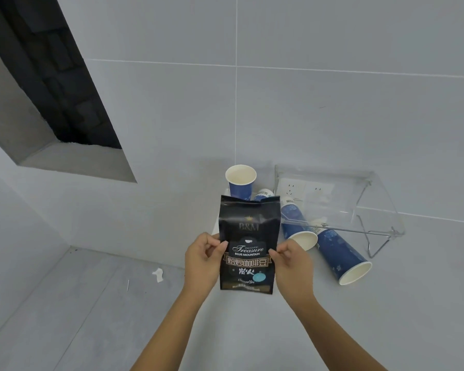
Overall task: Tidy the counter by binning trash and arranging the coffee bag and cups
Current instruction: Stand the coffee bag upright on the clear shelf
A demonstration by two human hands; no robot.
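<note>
I hold a black coffee bag (248, 242) upright above the counter, label toward me. My left hand (202, 259) pinches its left edge and my right hand (292, 263) pinches its right edge. Behind the bag an upright blue paper cup (241, 183) stands near the wall. Another blue cup (263, 194) peeks out just behind the bag's top. Two more blue cups lie on their sides to the right, one (296, 223) close to the bag and one (342, 255) farther right with its mouth toward me.
A clear plastic cover (359, 199) over wall sockets (291, 188) juts out from the tiled wall above the lying cups. A crumpled white scrap (158, 274) lies on the grey counter (91, 303) to the left. A dark recess opens at upper left.
</note>
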